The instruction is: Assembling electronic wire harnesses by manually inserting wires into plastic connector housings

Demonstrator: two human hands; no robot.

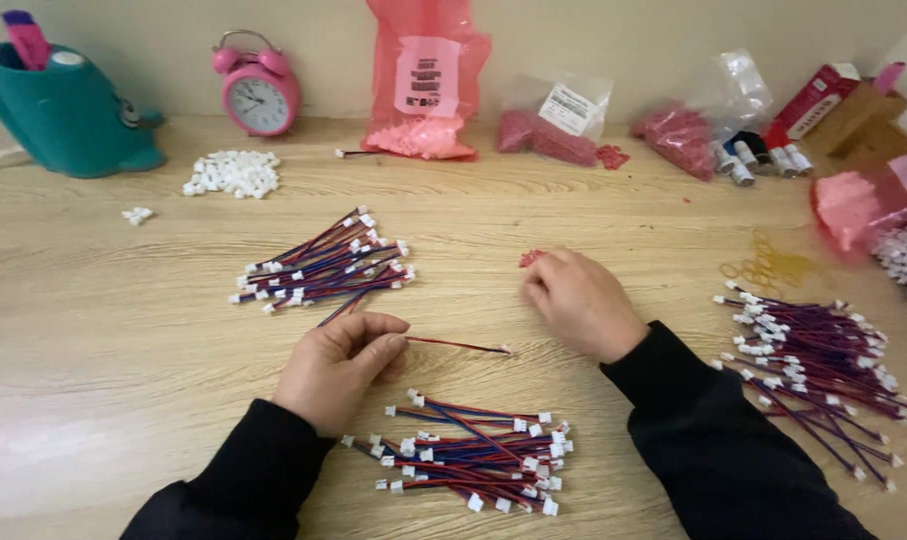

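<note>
left hand (336, 366) grip pinching red wire (459, 345), right hand (582, 302) clenched on red connector (531, 258), pink bag (424, 80) holding pink connectors (419, 137)

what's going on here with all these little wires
A person sits at a wooden table. The left hand pinches one red and blue wire, holding it just above the table. The right hand rests fingers-down on a small red piece. Bundles of wires with white plugs lie above, below and to the right.
</note>
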